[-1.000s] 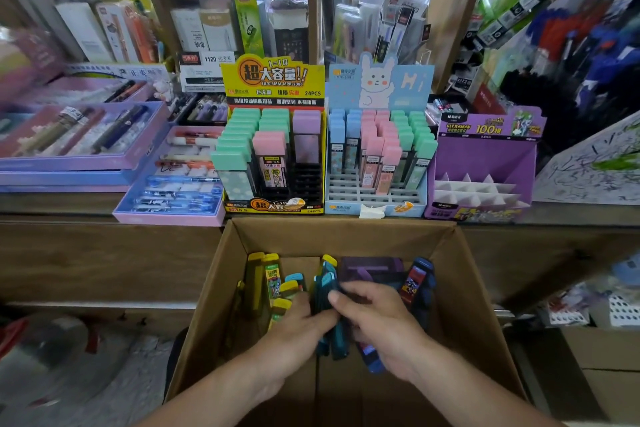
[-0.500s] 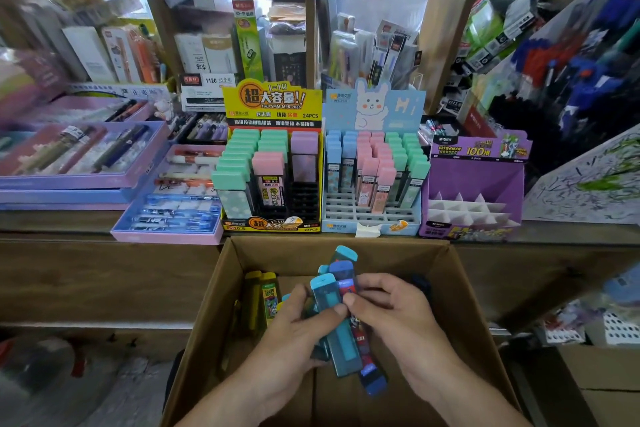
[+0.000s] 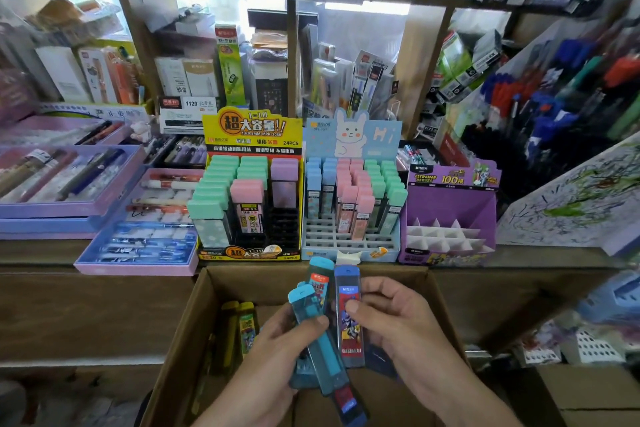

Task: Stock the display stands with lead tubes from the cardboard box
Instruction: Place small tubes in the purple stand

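Both hands have come up out of the cardboard box [image 3: 180, 340] since a second ago, when they were low among the tubes inside it. The bundle they lift now reaches the box's far rim at lower centre of the frame.

The left hand [image 3: 273, 354] grips a teal tube [image 3: 318, 340], with its fingers curled behind and its thumb across the front. The tube tilts with its cap toward the upper left. The right hand [image 3: 401, 329] pinches a blue-capped tube [image 3: 348, 319] with a red and blue label, thumb on the front and fingers behind. This tube stands nearly upright, touching the teal one. Behind them a third tube [image 3: 320, 282], with a teal cap and a red label, sticks up. More dark blue tubes poke out under the hands at the bottom edge, and I cannot tell which hand carries those.

Inside the box, left of the hands, yellow-capped tubes [image 3: 246, 326] stand on end.

On the shelf just above the box, three displays stand side by side. A yellow stand [image 3: 252, 130] holds green, pink and lilac cases. A pale blue stand [image 3: 349, 135] has a rabbit card and rows of blue, pink and green cases. A purple stand [image 3: 450, 208] at the right has white dividers. Trays of pens [image 3: 104, 184] lie at the left.
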### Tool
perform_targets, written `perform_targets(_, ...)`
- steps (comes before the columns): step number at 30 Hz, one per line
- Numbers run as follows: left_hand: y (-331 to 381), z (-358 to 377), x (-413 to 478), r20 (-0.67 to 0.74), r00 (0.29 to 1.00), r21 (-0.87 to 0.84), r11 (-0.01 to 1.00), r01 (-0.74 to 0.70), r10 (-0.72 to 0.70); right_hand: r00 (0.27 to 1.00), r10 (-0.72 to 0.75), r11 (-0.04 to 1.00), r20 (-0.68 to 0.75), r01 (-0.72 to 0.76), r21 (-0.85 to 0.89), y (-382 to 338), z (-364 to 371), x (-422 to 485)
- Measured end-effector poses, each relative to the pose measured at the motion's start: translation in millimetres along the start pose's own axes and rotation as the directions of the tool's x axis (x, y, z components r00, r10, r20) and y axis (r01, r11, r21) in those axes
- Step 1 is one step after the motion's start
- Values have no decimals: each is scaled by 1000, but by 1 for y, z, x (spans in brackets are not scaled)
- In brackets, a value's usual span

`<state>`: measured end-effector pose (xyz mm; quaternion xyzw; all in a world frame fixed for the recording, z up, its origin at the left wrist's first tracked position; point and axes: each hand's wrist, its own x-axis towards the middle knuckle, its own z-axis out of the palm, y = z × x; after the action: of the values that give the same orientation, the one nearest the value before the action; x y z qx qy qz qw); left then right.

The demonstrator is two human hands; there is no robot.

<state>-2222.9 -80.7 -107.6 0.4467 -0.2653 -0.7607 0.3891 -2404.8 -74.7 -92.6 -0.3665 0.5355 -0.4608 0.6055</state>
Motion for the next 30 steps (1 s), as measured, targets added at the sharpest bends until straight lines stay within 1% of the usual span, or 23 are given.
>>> perform_targets(4,2,7,10,-80,995,24,998,-57,59,999,-38,991,-35,42,124,-7,-7,4)
perform_targets(6,4,10,14,-71,992,28,994,-104,106,995,-73,983,-75,85,162,-12,-15,7)
perform_targets(8,7,12,15,-22,989,4,989,-146,147,987,-106,977,-122,126,170,-17,-22,9)
perform_targets(10,9,15,17,1,983,-21,983,-184,184,974,-134,983,-184,154,100,-21,-30,11)
perform_targets(12,8,18,22,-5,976,-34,975,-219,219,961,-159,983,-226,175,52,-24,-38,14)
perform_targets(15,5,27,27,24,973,-27,973,-228,228,945,-213,976,-249,218,-9,-32,-50,14)
perform_targets(18,-1,33,29,36,979,-48,978,-201,203,906,-320,947,-276,301,-111,-42,-62,16)
perform_targets(21,-5,31,30,41,983,-54,983,-177,179,838,-428,903,-339,377,-207,-52,-76,21)
perform_targets(24,-5,29,30,53,986,-96,983,-153,159,789,-503,859,-352,412,-306,-63,-90,28)
perform_targets(28,-4,27,34,92,992,-193,979,-63,82,718,-578,810,-388,445,-382,-74,-101,47)
perform_targets(30,-4,24,36,116,991,-237,971,-36,65,698,-609,785,-377,462,-414,-78,-105,57)
